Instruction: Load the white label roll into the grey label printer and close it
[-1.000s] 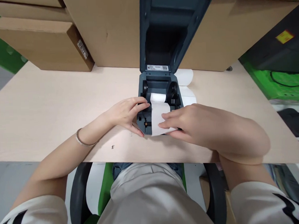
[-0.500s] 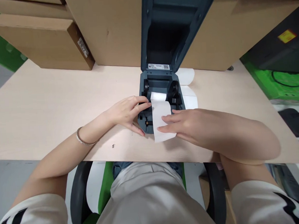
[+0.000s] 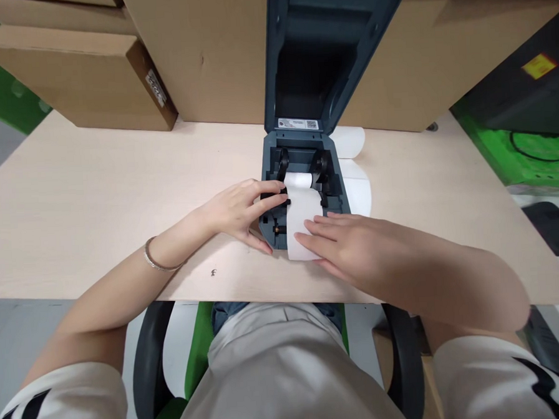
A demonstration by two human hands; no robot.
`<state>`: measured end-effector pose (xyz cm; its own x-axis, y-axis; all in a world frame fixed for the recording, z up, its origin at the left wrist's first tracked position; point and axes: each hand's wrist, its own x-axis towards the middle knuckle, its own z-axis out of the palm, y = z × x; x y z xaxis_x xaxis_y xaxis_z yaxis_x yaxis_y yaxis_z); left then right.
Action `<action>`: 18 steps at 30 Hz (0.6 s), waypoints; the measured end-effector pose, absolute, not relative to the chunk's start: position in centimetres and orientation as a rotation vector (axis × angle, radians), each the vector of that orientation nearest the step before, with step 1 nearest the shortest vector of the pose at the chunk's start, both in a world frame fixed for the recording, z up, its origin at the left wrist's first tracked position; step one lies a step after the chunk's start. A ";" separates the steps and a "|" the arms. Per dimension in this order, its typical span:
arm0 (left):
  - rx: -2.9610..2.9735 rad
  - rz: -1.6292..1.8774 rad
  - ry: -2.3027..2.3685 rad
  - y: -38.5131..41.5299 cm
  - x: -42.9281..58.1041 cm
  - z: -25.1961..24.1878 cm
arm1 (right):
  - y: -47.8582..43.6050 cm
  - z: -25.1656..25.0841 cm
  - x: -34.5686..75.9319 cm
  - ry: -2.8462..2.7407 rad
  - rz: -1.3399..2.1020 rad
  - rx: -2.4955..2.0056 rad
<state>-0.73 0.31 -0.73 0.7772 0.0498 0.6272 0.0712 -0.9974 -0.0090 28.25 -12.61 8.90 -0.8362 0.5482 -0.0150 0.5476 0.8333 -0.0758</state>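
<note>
A dark blue-grey label printer (image 3: 266, 154) stands on the table with its lid (image 3: 323, 19) raised. Inside, a small white paper roll (image 3: 298, 180) sits between two black roll holders. From it a white paper strip (image 3: 301, 218) runs forward over the printer's front edge. My left hand (image 3: 242, 208) is open at the printer's left side, fingertips by the left roll holder and strip edge, thumb low at the front corner. My right hand (image 3: 344, 240) has its fingers on top of the strip, with the thumb at its front edge, partly hidden.
White paper (image 3: 357, 186) lies behind and right of the printer. A cardboard box (image 3: 76, 82) stands at the back left, and large cardboard (image 3: 215, 56) rises behind. Chair armrests (image 3: 149, 366) flank my lap. A dark object with a yellow sticker (image 3: 539, 66) is at far right.
The black roll holders have come closer together around the roll. My right hand has shifted slightly toward me, and the strip lies flatter over the front. My left hand has barely moved.
</note>
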 end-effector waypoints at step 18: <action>-2.935 -1.024 -0.136 0.0 -0.6 -0.3 | -13.2 10.6 27.0 -3.159 -0.238 -0.791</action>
